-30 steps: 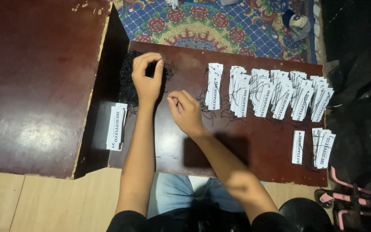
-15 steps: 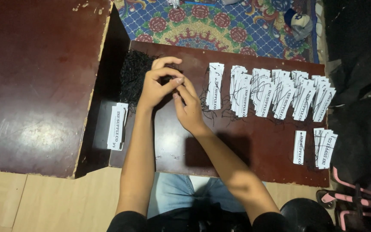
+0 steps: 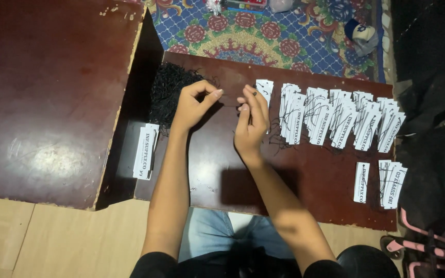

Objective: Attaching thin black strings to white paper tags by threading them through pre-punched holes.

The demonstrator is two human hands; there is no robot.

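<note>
- The left hand (image 3: 194,103) was up over the dark board (image 3: 207,170), with thumb and first finger pinched close together. It seemed to hold one thin black string, but the string was too thin to see for sure.
- The right hand (image 3: 251,121) was just beside it, fingers bent and bunched near the thumb. I could not tell if it held the other end of the string or nothing at all.
- A good way to do this step would be to pull only one string free, keep it tight between both hands, and not let it knot up.
- The pile of black strings (image 3: 168,90) lay right behind the left hand, at the left end of the board. Pulling slowly would likely keep the pile from coming along in a clump.
- One white paper tag (image 3: 264,88) lay just past the right fingers, so it was the near one to reach for.
- A long row of white tags with strings (image 3: 336,121) lay to the right, each one leaning over the next. Keeping the hands low and small would help not to bump them.
- Two small stacks of tags (image 3: 382,183) sat near the right front edge, well apart from the hands.
- Another little stack of tags (image 3: 146,150) lay at the left, in the dip beside the big brown table (image 3: 47,103).
</note>
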